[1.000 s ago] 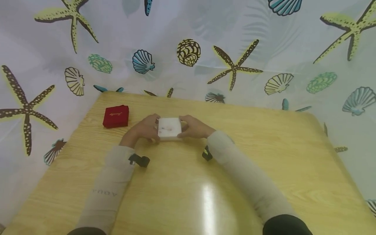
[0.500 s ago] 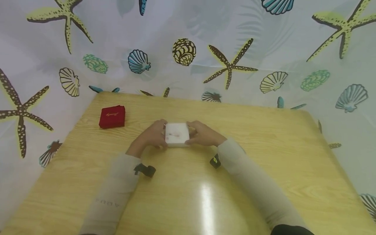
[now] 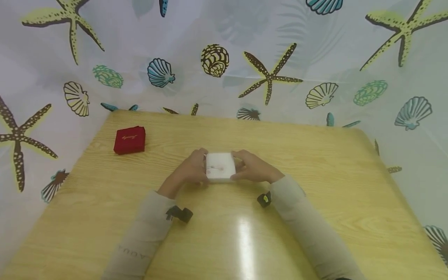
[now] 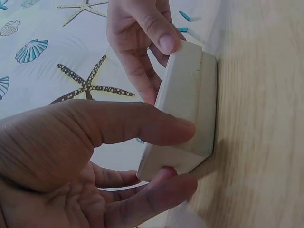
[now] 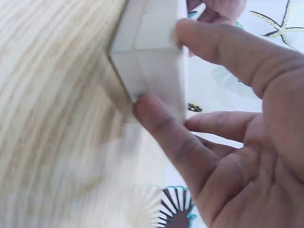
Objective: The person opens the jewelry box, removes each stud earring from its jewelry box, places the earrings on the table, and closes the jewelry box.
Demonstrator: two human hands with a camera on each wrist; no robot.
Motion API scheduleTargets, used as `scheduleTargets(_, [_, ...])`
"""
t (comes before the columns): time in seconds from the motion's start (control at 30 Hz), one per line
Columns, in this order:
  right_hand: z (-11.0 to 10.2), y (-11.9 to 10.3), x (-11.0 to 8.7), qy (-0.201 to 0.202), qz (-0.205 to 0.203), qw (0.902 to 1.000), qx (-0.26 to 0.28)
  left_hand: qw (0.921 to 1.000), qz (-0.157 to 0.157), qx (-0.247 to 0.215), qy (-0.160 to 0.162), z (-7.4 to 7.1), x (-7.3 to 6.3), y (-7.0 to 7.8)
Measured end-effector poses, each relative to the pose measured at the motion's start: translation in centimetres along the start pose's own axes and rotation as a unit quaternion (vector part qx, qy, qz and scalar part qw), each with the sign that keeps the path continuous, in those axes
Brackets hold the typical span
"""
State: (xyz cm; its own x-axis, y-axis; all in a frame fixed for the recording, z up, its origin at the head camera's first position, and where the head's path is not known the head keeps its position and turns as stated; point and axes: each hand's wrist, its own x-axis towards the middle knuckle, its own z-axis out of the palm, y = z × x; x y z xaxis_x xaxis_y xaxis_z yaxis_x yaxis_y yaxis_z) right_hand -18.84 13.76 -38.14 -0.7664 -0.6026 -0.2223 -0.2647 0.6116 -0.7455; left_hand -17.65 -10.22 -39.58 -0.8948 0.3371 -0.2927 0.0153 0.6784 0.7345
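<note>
Midway across the wooden table [image 3: 332, 202], your left hand [image 3: 191, 168] and right hand [image 3: 257, 168] are clamping a white box [image 3: 220, 166] by its left and right sides; farther left, a red box [image 3: 129, 140] is lying, and patterned cloth [image 3: 241, 23] is hanging beyond.

On the left sleeve [image 3: 143, 233], toward its near end, a short word in faint grey capitals [image 3: 132, 252] runs across the cloth; it seems to read "AQUA", though the blur leaves the letters uncertain. At the far left, the red box [image 3: 129, 145] bears a single line of gold script [image 3: 129, 137] across its top, too small and blurred to read with any certainty.
</note>
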Motion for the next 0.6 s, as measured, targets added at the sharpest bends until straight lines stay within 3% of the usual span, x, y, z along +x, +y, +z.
scheduleTargets(0.4, [-0.3, -1.2, -1.8, 0.004, 0.042, 0.9987, -0.03, 0.9999, 0.009, -0.012, 0.0, 1.6, -0.1, 0.9])
scheduleTargets(0.6, [-0.4, -1.8, -2.2, 0.031, 0.063, 0.9939, -0.085, 0.9999, 0.012, 0.005, -0.005, 1.6, -0.2, 0.9])
